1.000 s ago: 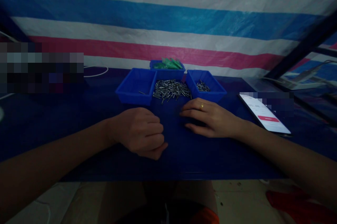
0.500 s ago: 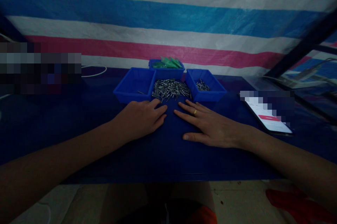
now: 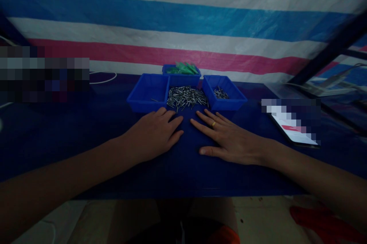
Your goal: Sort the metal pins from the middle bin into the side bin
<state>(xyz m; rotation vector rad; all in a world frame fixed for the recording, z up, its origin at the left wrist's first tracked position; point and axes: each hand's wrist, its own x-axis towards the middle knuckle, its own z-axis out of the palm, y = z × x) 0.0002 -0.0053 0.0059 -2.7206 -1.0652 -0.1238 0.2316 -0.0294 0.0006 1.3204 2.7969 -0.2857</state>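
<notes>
Head view: spread fingers of the right hand (image 3: 236, 143) and loosely parted fingers of the left hand (image 3: 149, 135) are being rested, nothing visibly pinched, before the metal pin pile (image 3: 186, 97), seemingly for easy reach. Beside it, pins are being contained by the left bin (image 3: 146, 105) and right bin (image 3: 226, 104); behind, green packets (image 3: 186, 69) are being held separately.

Blue trays (image 3: 149, 90), silvery metal pieces (image 3: 186, 97), green packets (image 3: 185, 68), white-pink-blue striped sheet (image 3: 183, 15)

Three blue bins (image 3: 148, 90), two hands (image 3: 150, 135).
</notes>
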